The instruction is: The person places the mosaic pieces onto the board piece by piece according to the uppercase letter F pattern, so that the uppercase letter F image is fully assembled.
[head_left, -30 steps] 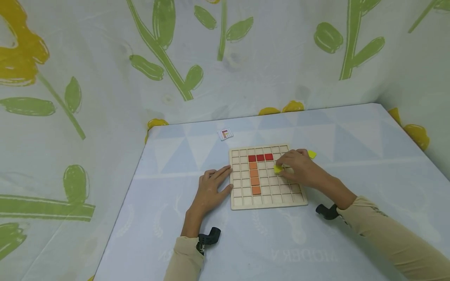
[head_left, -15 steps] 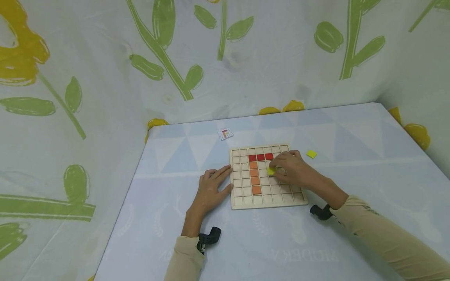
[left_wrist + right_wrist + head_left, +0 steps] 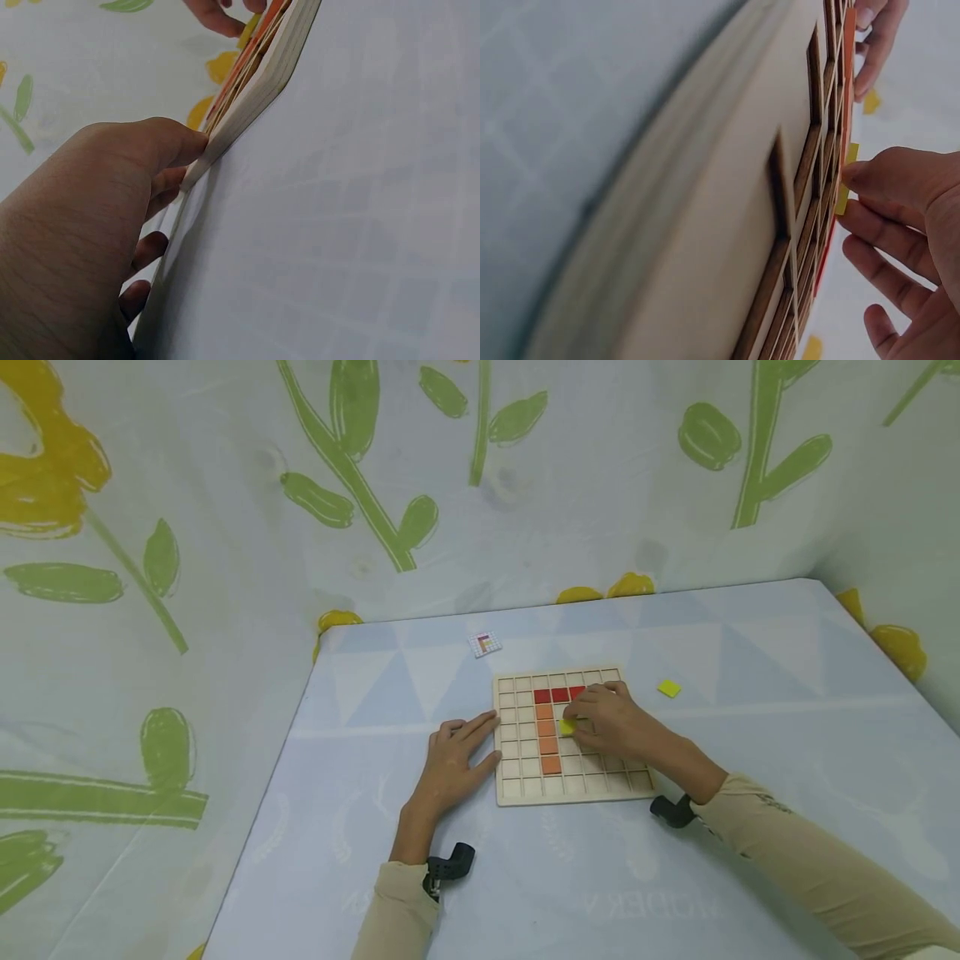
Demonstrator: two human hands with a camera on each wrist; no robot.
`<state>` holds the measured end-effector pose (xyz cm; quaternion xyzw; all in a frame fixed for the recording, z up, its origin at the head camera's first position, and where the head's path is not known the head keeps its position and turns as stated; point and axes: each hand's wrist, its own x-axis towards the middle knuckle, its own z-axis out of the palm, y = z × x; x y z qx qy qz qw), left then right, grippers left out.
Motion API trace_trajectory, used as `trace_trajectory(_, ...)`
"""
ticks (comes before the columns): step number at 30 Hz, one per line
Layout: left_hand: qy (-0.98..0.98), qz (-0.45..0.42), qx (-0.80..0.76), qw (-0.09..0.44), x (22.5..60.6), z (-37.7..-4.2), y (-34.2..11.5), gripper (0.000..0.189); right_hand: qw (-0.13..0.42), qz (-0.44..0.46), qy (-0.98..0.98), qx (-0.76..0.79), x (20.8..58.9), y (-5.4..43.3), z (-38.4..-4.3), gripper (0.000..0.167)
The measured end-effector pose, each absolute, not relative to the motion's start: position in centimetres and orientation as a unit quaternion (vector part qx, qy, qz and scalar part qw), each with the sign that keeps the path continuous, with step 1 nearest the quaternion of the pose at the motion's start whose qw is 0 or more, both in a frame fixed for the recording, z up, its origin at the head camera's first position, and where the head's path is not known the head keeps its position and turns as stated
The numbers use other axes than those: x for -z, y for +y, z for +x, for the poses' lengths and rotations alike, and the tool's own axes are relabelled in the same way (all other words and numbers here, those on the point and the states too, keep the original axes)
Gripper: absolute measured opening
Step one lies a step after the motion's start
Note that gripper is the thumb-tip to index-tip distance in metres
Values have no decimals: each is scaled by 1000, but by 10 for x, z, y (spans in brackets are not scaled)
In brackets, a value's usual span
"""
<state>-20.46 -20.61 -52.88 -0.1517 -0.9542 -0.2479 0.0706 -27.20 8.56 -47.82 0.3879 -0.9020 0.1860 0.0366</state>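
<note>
In the head view a wooden grid board lies on the table. Three red tiles form a row in it, the last partly covered by my fingers; several orange tiles run down in a column below. My right hand pinches a yellow square tile just right of the orange column. In the right wrist view thumb and fingertips grip this tile at the grid's surface. My left hand, fingers extended, touches the board's left edge; the left wrist view shows its thumb against the rim.
Another yellow tile lies on the table right of the board. Behind the board is a small card with a coloured grid pattern. A flower-printed cloth hangs along the table's back edge.
My right hand has carried the yellow tile leftward across the board to beside the orange column. The left hand stays at the board's edge; the head view shifts slightly.
</note>
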Motion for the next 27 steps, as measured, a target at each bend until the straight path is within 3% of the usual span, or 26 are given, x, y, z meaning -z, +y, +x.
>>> trace_trajectory(20, -956, -148, 244, 71, 531, -205, -205, 55, 47, 409, -894, -180, 483, 84, -274, 20)
trace_trajectory(27, -954, -150, 247, 75, 530, -205, -206, 55, 40, 375, -911, -165, 481, 87, -272, 20)
